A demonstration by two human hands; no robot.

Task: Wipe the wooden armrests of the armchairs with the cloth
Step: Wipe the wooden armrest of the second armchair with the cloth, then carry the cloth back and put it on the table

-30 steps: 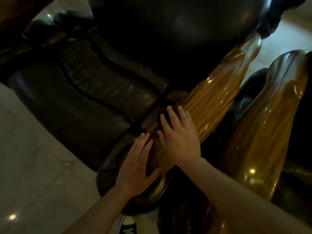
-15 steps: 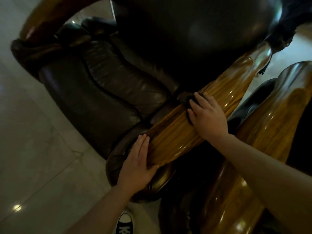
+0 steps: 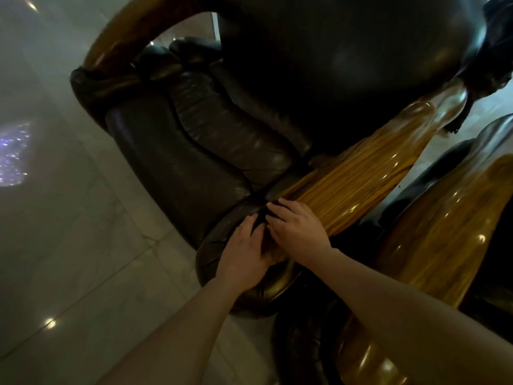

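Note:
A glossy wooden armrest (image 3: pixel 358 179) with golden grain runs from the lower middle up to the right, on a dark leather armchair (image 3: pixel 200 151). My right hand (image 3: pixel 297 232) lies flat on the near end of this armrest, pressing a dark cloth (image 3: pixel 270 209) that shows only at my fingertips. My left hand (image 3: pixel 244 257) rests beside it on the armrest's front end, fingers apart, touching the wood and the leather edge. A second wooden armrest (image 3: pixel 444 223) of the neighbouring chair stands at the right.
The chair's far armrest (image 3: pixel 125 37) curves at the upper left. The dark backrest (image 3: pixel 347 56) fills the top. Pale polished floor tiles (image 3: pixel 69 218) spread on the left. Dark leather of the neighbouring chair (image 3: pixel 302 348) sits below my right arm.
My right hand has slid back down the armrest with the cloth, from the middle to the near end beside my left hand. The view has shifted right and down.

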